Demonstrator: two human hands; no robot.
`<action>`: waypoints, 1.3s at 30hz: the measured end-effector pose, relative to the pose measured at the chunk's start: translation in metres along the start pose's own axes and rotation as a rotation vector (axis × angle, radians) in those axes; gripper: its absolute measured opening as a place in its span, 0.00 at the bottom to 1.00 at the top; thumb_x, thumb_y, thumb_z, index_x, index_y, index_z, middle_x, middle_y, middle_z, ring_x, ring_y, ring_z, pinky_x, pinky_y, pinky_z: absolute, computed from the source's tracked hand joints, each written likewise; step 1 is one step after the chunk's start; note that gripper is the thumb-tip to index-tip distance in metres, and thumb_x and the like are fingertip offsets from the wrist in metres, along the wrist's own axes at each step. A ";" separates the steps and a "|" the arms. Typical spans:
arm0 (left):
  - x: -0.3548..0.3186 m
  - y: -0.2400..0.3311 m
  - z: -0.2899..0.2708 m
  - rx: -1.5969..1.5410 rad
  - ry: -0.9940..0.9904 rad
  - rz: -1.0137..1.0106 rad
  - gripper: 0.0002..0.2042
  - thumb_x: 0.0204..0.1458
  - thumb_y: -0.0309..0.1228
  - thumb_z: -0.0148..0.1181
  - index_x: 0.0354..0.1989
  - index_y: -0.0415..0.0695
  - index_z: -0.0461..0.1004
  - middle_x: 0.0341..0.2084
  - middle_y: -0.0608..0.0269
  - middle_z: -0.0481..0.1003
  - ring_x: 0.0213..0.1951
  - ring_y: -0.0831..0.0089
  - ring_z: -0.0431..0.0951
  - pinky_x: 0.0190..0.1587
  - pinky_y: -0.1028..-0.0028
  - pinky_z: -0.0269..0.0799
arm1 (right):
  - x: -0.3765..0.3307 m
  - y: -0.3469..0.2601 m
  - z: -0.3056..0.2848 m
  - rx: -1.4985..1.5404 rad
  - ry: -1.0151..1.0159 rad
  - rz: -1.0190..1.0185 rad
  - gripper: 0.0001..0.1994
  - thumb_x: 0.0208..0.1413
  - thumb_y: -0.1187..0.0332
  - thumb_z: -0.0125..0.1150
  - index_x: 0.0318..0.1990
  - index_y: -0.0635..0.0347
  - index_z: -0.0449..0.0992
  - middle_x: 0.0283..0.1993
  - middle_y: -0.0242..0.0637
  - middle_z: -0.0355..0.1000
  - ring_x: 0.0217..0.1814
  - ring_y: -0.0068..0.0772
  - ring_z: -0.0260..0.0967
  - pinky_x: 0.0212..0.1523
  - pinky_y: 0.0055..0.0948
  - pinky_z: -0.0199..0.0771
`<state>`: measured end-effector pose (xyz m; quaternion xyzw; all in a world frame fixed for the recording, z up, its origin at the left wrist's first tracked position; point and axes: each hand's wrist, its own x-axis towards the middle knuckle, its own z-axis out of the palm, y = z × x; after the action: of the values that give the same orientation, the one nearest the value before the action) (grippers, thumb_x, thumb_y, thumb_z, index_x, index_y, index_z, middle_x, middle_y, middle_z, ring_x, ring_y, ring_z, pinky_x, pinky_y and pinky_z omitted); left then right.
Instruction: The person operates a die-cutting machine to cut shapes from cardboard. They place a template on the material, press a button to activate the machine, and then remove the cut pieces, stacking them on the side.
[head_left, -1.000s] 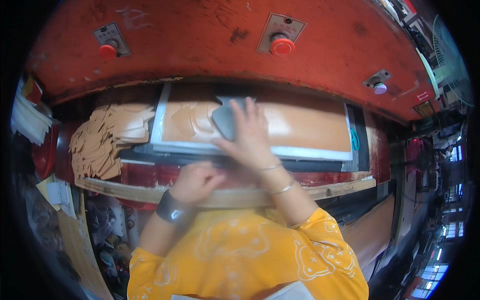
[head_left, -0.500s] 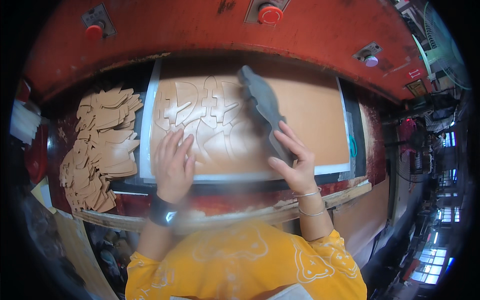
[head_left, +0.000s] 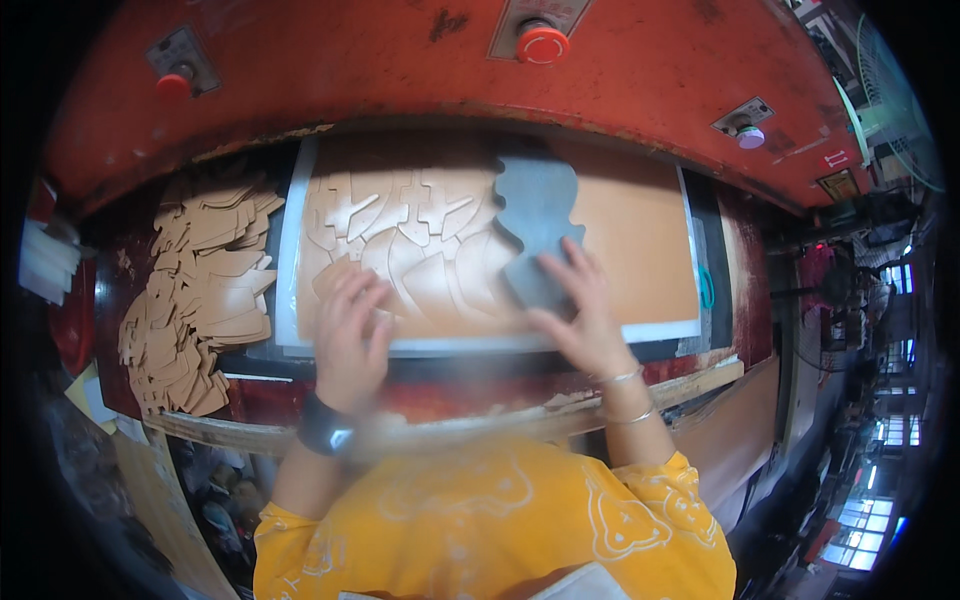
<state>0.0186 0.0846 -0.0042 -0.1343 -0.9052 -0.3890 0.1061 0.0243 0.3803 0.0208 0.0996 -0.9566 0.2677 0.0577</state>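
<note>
A flat grey cutting die [head_left: 540, 195] with a wavy outline lies over the tan sheet [head_left: 640, 240], to the right of several shapes cut into it. My right hand [head_left: 583, 310] is at the die's near end, thumb on the left and fingers on its right edge, gripping it. On the sheet's near left part rests my left hand [head_left: 352, 325], fingers stretched out and holding nothing. Curved cut pieces [head_left: 425, 205] still sit in the sheet between the left hand and the die. The die's underside is hidden.
Loose stacks of cut tan pieces [head_left: 210, 290] lie at the left. A red machine beam [head_left: 400, 70] with push buttons spans the far side. A wooden edge strip [head_left: 500, 420] runs along the front. A green fan [head_left: 900, 110] stands at the far right.
The die has turned from tilted on its edge to lying flat, its broad grey face now showing. My right hand shifted slightly left with it. My left hand has barely moved.
</note>
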 end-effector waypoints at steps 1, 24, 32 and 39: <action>-0.012 0.011 0.002 -0.126 -0.030 0.002 0.14 0.48 0.25 0.56 0.45 0.40 0.74 0.48 0.50 0.71 0.53 0.53 0.69 0.56 0.60 0.63 | 0.004 0.013 -0.007 0.096 0.012 0.057 0.32 0.48 0.64 0.65 0.63 0.55 0.63 0.70 0.50 0.49 0.72 0.52 0.45 0.69 0.44 0.45; -0.101 0.060 0.064 -0.092 -0.238 0.078 0.13 0.50 0.39 0.61 0.21 0.42 0.78 0.21 0.56 0.74 0.29 0.56 0.75 0.32 0.61 0.70 | -0.142 0.029 -0.017 0.071 0.073 -0.064 0.20 0.49 0.68 0.61 0.51 0.62 0.72 0.52 0.48 0.70 0.55 0.51 0.66 0.61 0.42 0.59; -0.102 0.064 0.065 -0.053 -0.195 0.046 0.13 0.48 0.37 0.62 0.21 0.39 0.77 0.19 0.55 0.71 0.26 0.56 0.74 0.29 0.62 0.67 | -0.166 -0.001 -0.001 -0.027 -0.069 -0.144 0.20 0.45 0.69 0.63 0.49 0.57 0.74 0.46 0.44 0.72 0.51 0.49 0.65 0.54 0.42 0.63; -0.105 0.065 0.063 -0.019 -0.232 0.006 0.15 0.49 0.40 0.60 0.20 0.40 0.77 0.21 0.53 0.72 0.31 0.54 0.74 0.35 0.60 0.69 | -0.175 -0.005 0.005 -0.093 -0.009 -0.173 0.21 0.45 0.69 0.63 0.49 0.61 0.72 0.47 0.47 0.71 0.52 0.51 0.65 0.56 0.43 0.62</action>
<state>0.1328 0.1566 -0.0337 -0.1820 -0.9072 -0.3792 0.0005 0.1958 0.4017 -0.0096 0.1804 -0.9561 0.2164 0.0807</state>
